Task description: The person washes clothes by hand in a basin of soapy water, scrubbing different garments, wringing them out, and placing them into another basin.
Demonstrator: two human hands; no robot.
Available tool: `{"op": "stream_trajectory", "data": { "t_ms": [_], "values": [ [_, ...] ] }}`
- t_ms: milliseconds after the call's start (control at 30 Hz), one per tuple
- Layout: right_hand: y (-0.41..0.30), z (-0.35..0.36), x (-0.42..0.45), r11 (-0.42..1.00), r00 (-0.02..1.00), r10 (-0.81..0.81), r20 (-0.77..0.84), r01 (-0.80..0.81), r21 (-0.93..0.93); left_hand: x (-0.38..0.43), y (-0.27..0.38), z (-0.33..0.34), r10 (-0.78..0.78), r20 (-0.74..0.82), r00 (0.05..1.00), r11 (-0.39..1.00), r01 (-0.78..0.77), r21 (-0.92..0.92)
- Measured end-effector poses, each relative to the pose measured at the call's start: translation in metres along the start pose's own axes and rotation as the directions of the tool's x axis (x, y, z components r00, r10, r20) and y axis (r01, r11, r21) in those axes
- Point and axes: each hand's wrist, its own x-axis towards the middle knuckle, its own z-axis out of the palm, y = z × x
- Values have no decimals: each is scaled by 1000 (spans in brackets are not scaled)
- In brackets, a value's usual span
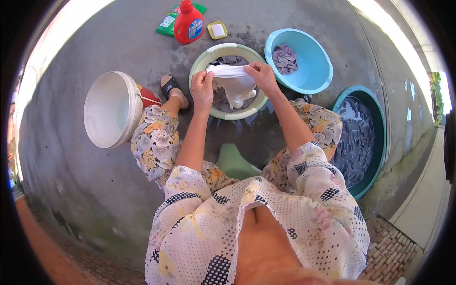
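A wet white cloth (233, 83) is stretched between my two hands and hangs down over a pale green basin (245, 114). My left hand (202, 87) pinches its left upper corner between thumb and fingers. At the right upper corner, my right hand (263, 76) grips the edge the same way. Grey and dark garments (228, 60) lie in the basin beneath the cloth, partly hidden by it.
Beyond the basin stand a red detergent jug (188, 26), a green packet (166, 24) and white soap in a yellow dish (217, 30). A blue basin (313, 57) holds a purplish garment (285, 59). Right is a teal tub (380, 142) of soaking clothes; left, a white bucket (110, 108).
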Motion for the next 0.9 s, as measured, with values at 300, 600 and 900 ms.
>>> {"op": "stream_trajectory", "data": {
  "t_ms": [300, 600, 900],
  "values": [
    [-17, 2, 5, 988, 994, 100, 44, -104, 114, 8, -43, -19, -119, -64, 991, 930, 134, 344],
    [126, 9, 9, 922, 886, 343, -311, -382, -71, -25, -102, 9, -400, 50, 915, 725, 283, 628],
    [187, 88, -4, 636, 999, 42, -22, -44, -770, -28, -156, 61, -289, 477, 830, 320, -386, 865]
  ]
}}
